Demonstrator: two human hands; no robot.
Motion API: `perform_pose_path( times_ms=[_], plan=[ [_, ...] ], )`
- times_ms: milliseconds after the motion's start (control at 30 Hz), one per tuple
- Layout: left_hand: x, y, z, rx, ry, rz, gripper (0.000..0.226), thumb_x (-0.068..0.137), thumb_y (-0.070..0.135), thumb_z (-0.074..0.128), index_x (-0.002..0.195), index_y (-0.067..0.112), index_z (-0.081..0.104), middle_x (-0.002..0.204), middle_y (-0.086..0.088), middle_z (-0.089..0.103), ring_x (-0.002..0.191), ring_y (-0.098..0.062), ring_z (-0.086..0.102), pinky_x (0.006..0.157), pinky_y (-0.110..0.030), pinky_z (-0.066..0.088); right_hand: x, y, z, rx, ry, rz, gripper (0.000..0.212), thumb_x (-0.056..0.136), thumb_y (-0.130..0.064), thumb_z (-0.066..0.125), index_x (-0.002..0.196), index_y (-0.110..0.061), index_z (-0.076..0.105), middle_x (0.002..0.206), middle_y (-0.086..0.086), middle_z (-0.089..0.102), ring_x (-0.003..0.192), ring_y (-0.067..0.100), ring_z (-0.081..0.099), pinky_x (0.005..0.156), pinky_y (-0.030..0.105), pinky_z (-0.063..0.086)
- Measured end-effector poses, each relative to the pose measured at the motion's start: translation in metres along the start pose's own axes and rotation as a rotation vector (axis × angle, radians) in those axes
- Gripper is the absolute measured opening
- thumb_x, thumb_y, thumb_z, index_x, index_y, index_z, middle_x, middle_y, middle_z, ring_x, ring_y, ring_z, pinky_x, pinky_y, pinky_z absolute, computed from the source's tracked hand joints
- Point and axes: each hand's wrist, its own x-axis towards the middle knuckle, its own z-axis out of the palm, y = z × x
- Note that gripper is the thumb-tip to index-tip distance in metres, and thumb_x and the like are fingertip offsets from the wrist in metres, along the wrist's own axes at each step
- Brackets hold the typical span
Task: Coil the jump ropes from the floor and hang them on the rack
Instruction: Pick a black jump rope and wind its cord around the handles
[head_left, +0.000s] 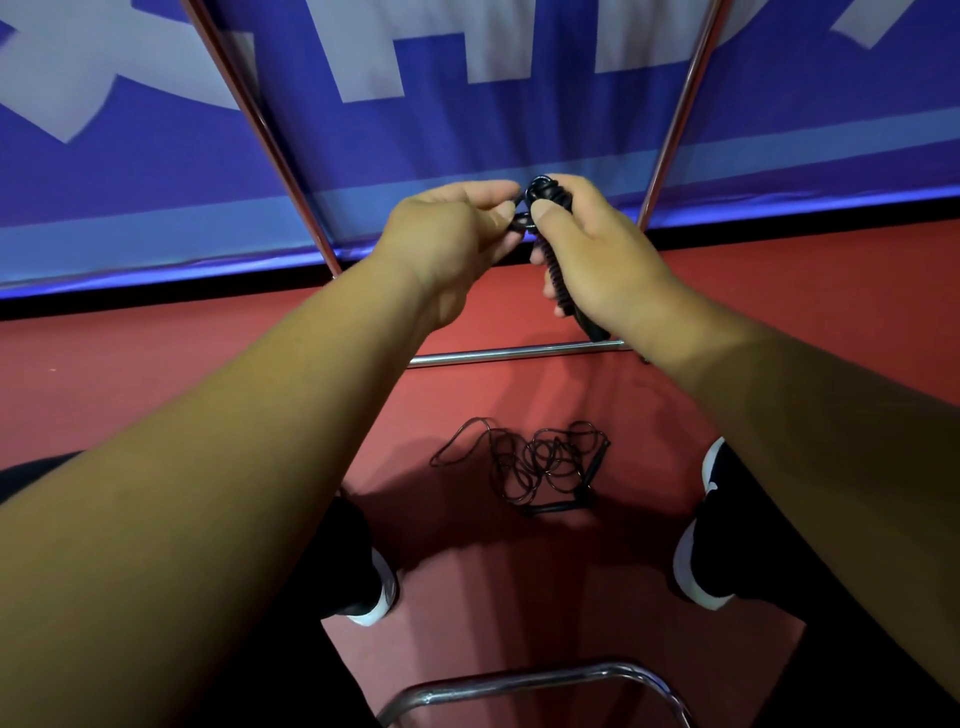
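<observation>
In the middle of the frame the right hand is clasping a black jump rope wound tight round its handles, its grip closed on the bundle. The left hand is pinching the loose end loop beside it. I'd be tucking that end snugly under a wrap, so nothing is springing open on the chrome tube rack. Behind, a blue-and-white banner is hanging. On the red floor, lower centre between white-soled shoes, a second black rope is lying tangled.
</observation>
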Motion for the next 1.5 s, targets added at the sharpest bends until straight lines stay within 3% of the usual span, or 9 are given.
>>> perform_pose_path(
  times_ms=[200,400,600,733,800,1100,1233,1400,1500],
  plan=[
    [0.002,0.004,-0.002,-0.038,-0.006,-0.165,0.025,0.1,-0.01,0.053,0.108,0.008,0.069,0.086,-0.003,0.076,0.077,-0.011,0.073,0.068,-0.019,0.058,-0.003,0.0,0.0,0.037,-0.014,0.004,0.039,0.109,-0.042,0.046,0.148,-0.042,0.05,0.092,0.004,0.07,0.061,0.017,0.064,0.056,0.043,0.06],
    [0.004,0.001,-0.007,-0.029,-0.02,-0.176,0.025,0.1,-0.011,0.05,0.108,0.011,0.06,0.078,0.001,0.075,0.072,-0.01,0.072,0.066,-0.021,0.056,-0.004,-0.002,0.002,-0.005,-0.045,-0.02,0.041,0.108,-0.044,0.047,0.149,-0.048,0.049,0.096,0.001,0.071,0.063,0.017,0.065,0.059,0.043,0.061],
    [0.001,0.006,-0.009,0.033,-0.008,-0.147,0.019,0.096,-0.007,0.064,0.106,0.009,0.059,0.103,-0.011,0.074,0.078,-0.016,0.074,0.065,-0.023,0.058,-0.002,0.006,0.004,-0.184,-0.055,-0.09,0.052,0.108,-0.048,0.045,0.159,-0.046,0.036,0.088,-0.014,0.061,0.072,0.004,0.061,0.079,0.033,0.053],
    [-0.002,0.004,-0.001,0.038,0.018,-0.014,0.014,0.094,-0.006,0.069,0.106,-0.001,0.066,0.082,-0.01,0.076,0.071,-0.018,0.075,0.073,-0.027,0.063,0.002,0.006,0.003,-0.18,-0.027,-0.054,0.059,0.106,-0.051,0.045,0.163,-0.043,0.03,0.12,0.005,0.071,0.089,0.022,0.07,0.091,0.049,0.061],
    [-0.001,0.007,0.001,0.111,-0.008,0.069,0.018,0.094,-0.003,0.071,0.111,-0.006,0.07,0.09,-0.017,0.075,0.08,-0.023,0.075,0.084,-0.034,0.064,0.005,0.003,0.0,-0.208,-0.004,-0.05,0.064,0.106,-0.052,0.045,0.166,-0.039,0.025,0.131,0.008,0.069,0.1,0.027,0.07,0.098,0.05,0.058],
    [-0.003,0.01,0.004,0.311,-0.028,0.225,0.006,0.092,0.003,0.072,0.094,0.0,0.077,0.085,-0.018,0.075,0.08,-0.025,0.074,0.088,-0.043,0.064,0.009,0.005,-0.002,-0.22,0.018,-0.062,0.068,0.107,-0.049,0.048,0.168,-0.034,0.021,0.132,0.009,0.069,0.093,0.021,0.068,0.095,0.044,0.058],
    [0.0,0.006,0.001,0.326,0.014,0.238,0.008,0.088,0.004,0.07,0.089,0.002,0.078,0.091,-0.027,0.075,0.083,-0.037,0.075,0.088,-0.05,0.064,0.005,0.006,0.002,-0.256,0.019,-0.103,0.067,0.109,-0.045,0.048,0.169,-0.029,0.022,0.132,0.01,0.068,0.096,0.018,0.064,0.09,0.031,0.05],
    [0.001,0.006,-0.003,0.294,0.01,0.224,0.014,0.081,0.004,0.069,0.094,0.003,0.072,0.089,-0.028,0.072,0.081,-0.033,0.069,0.094,-0.058,0.059,0.005,0.001,0.001,-0.238,0.004,-0.106,0.067,0.107,-0.048,0.049,0.167,-0.034,0.024,0.111,0.001,0.069,0.084,0.017,0.068,0.091,0.039,0.059],
    [0.005,0.014,-0.006,0.226,-0.068,0.202,0.024,0.083,-0.006,0.065,0.102,0.008,0.062,0.082,-0.016,0.07,0.076,-0.03,0.069,0.096,-0.052,0.06,0.004,-0.004,0.0,-0.17,-0.041,-0.052,0.063,0.106,-0.051,0.051,0.164,-0.042,0.028,0.103,0.0,0.074,0.074,0.022,0.074,0.077,0.045,0.066]
  ],
)
